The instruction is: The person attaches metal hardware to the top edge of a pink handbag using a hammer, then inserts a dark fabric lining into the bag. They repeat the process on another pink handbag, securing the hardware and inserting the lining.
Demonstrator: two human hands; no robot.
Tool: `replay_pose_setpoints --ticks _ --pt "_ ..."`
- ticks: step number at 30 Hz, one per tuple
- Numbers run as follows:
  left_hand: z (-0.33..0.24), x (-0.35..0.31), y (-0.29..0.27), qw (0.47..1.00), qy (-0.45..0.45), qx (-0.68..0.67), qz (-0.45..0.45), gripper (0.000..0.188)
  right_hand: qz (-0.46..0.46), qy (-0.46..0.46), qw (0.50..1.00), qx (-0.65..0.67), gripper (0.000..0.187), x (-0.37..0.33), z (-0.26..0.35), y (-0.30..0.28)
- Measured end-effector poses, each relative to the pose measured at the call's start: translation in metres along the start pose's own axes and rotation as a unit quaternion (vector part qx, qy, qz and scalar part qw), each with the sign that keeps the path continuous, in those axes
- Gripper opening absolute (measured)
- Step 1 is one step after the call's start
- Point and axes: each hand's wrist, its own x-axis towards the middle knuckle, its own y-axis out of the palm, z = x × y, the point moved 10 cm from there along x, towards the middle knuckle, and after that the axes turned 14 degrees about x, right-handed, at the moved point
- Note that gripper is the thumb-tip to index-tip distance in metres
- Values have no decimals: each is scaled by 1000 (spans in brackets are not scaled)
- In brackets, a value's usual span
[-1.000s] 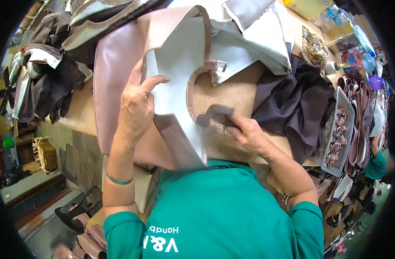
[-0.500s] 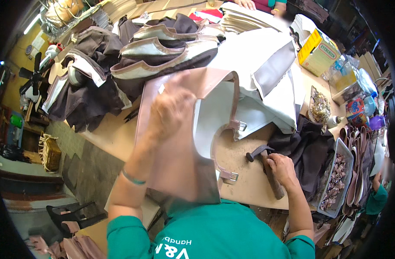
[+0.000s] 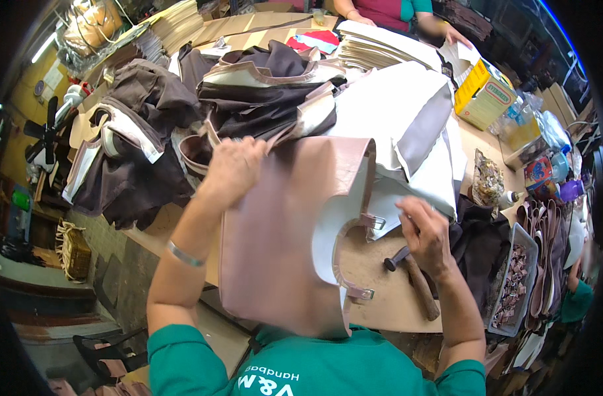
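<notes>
A pinkish-brown leather bag body point(image 3: 268, 264) with a curved cut-out and small buckled straps point(image 3: 371, 222) lies before me, partly blurred. At its upper left corner my left hand point(image 3: 235, 168) is closed on the leather-trimmed edge of a dark bag lining point(image 3: 249, 99) from the pile; the fingertips are partly hidden. My right hand point(image 3: 425, 236) is raised above the table, fingers loosely curled and apart, with nothing seen in it. Just below that hand a hammer point(image 3: 420, 284) with a dark head and wooden handle lies on the tabletop.
Dark linings point(image 3: 136, 145) are heaped at the left. White panels point(image 3: 387, 112) lie at the back, beside a yellow box point(image 3: 483, 96). A grey basket point(image 3: 516, 280) of small leather pieces stands right, near dark cloth point(image 3: 476, 244). Another person's hand point(image 3: 456, 36) is at the far edge.
My right hand has let go of the hammer and lifted. My left hand has moved from over the bag body to the pile, pulling a lining's edge; the bag body has shifted right.
</notes>
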Motion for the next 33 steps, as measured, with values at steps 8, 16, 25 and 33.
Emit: replay_pose_setpoints --ticks 8,16,25,33 --pt "44 -5 -10 993 -59 -60 -81 10 155 -122 980 23 17 150 46 126" --pt "124 33 36 976 -81 -184 84 20 137 -188 968 -90 30 170 56 228" --pt "175 45 27 961 -162 -226 1 28 177 -228 954 -77 11 132 52 243" --pt "144 38 11 968 -85 -231 -39 24 259 -105 957 76 16 165 51 215"
